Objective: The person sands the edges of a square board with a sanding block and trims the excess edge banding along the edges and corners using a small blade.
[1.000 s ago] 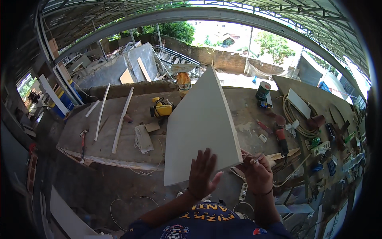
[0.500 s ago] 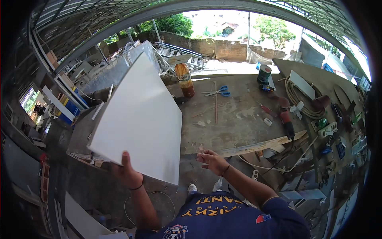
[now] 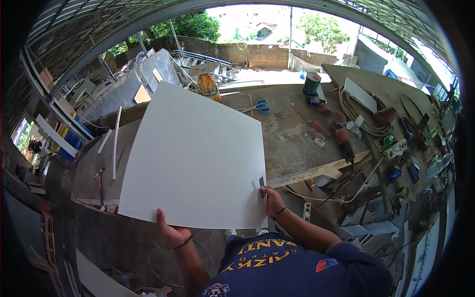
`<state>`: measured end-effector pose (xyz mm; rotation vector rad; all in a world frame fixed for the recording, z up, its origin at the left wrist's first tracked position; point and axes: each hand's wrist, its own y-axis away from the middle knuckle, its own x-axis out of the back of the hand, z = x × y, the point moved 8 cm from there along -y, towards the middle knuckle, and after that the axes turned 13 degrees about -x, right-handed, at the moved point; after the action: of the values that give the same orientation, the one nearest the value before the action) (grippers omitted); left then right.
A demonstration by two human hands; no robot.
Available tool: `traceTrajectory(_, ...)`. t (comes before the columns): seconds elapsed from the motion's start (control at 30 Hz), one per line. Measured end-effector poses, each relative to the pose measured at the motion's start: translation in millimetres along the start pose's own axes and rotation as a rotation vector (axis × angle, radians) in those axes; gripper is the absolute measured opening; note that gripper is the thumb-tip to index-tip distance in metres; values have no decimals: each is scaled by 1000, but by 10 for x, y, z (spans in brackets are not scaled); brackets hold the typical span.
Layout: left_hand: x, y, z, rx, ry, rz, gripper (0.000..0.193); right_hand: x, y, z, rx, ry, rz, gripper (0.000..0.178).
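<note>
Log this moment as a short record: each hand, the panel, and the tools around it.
Left hand: grips the white panel at its lower edge, thumb on top
Right hand: pinches a small dark flat piece at the panel's right edge
Panel: hides part of the workbench
Left of panel: hammer
Beyond panel: blue-handled scissors
Right of panel: red-and-black power tool

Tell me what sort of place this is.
Probably an open-sided woodworking shop: there's a large white panel, a red-and-black power tool lying on a worn bench, and a hammer.
</note>
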<state>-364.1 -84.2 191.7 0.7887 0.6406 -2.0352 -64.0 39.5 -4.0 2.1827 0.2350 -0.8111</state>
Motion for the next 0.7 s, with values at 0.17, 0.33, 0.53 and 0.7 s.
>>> traceTrajectory(0.17, 308, 200, -517, 196, -127, -10, 47, 491, 282, -696, 429, 80, 435, 7)
traceTrajectory(0.33, 397, 787, -1230, 652, -192, -160, 41, 1225, 409, -1686, 646, 362, 588, 7)
traceTrajectory(0.53, 787, 1345, -1759, 850, 4, -92, 36, 1496, 356, -1867, 653, 495, 661, 12)
traceTrajectory(0.7, 1177, 1466, -1976, 899, -18, -38, 35, 1725, 174, -1709, 538, 636, 736, 14)
